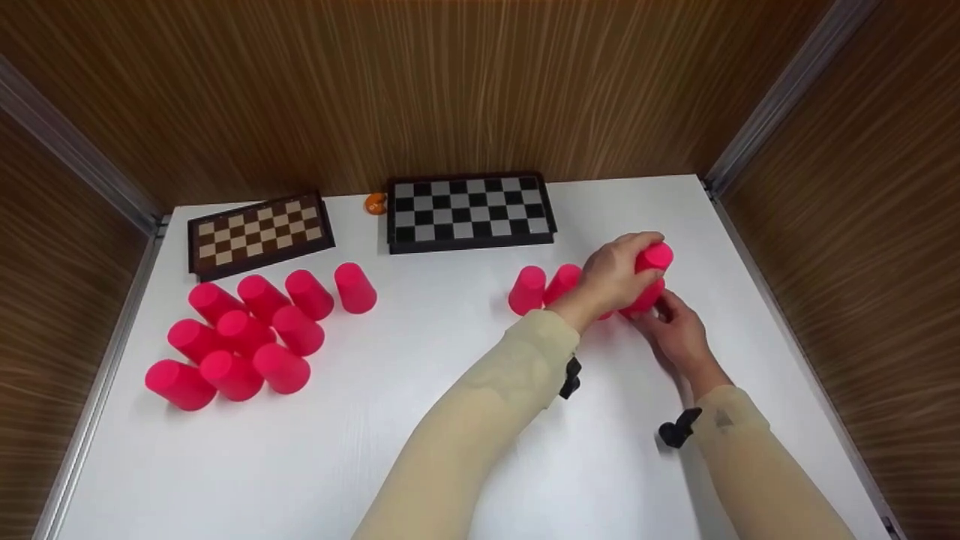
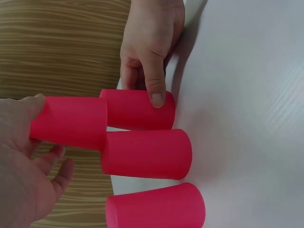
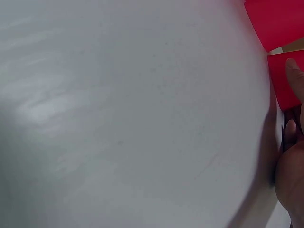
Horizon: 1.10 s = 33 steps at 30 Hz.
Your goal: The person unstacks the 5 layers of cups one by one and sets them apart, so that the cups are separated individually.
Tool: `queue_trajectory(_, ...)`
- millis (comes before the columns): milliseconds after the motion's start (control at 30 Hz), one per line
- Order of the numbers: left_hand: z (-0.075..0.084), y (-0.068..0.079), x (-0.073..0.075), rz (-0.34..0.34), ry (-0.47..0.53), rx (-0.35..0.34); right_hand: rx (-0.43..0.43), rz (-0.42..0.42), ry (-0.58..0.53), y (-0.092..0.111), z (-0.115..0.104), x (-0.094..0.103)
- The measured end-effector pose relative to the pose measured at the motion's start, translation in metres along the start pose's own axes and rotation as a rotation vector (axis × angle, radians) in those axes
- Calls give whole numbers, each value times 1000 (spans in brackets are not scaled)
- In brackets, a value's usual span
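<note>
Several pink cups stand upside down in a row at right, among them an outer-left cup point(image 1: 527, 290) and its neighbour point(image 1: 562, 282); the left forearm and hand partly hide the row. My left hand point(image 1: 616, 271) holds an upper cup point(image 2: 69, 122) by its narrow end. That cup's wide rim meets the narrow ends of the end cup point(image 2: 137, 109) and the middle cup point(image 2: 147, 154), overlapping both. My right hand point(image 1: 681, 334) grips the end cup low down, its thumb along the side in the left wrist view. In the right wrist view the right thumb point(image 3: 295, 78) lies on that cup.
At left, several more upside-down pink cups point(image 1: 244, 334) stand in rows on the white table point(image 1: 420, 420). A brown checkered board point(image 1: 259, 234), a small orange object point(image 1: 375, 203) and a black-and-silver checkered board point(image 1: 471, 210) lie along the back. Wood-grain panels point(image 1: 450, 90) enclose the table.
</note>
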State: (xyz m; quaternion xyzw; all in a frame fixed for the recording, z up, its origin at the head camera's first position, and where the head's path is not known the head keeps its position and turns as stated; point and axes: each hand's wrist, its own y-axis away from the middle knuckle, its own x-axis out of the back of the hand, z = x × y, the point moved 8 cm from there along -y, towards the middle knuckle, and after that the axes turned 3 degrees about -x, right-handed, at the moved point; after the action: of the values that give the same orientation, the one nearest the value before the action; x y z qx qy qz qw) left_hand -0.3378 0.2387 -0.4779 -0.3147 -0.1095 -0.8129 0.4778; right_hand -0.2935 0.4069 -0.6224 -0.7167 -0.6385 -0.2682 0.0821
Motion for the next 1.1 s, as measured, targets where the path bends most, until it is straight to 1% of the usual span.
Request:
queue_trajectory(100, 0, 5, 4, 16, 11, -20, -4, -9, 7, 1, 0, 0)
queue_trajectory(200, 1, 12, 15, 56, 41, -41, -7, -23, -4, 2, -1, -1)
queue_trajectory(333, -3, 23, 37, 114, 94, -40, -34, -42, -44, 3, 0, -2)
queue_trajectory(433, -9, 35, 56, 154, 129, -23, -58, -51, -65, 3, 2, -2)
queue_trajectory(500, -14, 43, 69, 185, 134, -29, -65, -52, -68, 3, 2, -2)
queue_trajectory(600, -23, 58, 90, 238, 155, -38, -70, -57, -80, 4, 4, -3)
queue_trajectory(700, -33, 74, 110, 298, 164, -56, -57, -59, -70, 4, 3, -2)
queue_trajectory(833, -49, 98, 135, 372, 157, -60, -46, -63, -46, 4, 2, -1)
queue_trajectory(1000, -75, 131, 161, 453, 153, -29, -60, -72, -75, 4, 1, -3)
queue_trajectory(1100, -92, 153, 176, 503, 157, 18, -57, -77, -74, 5, 1, -4)
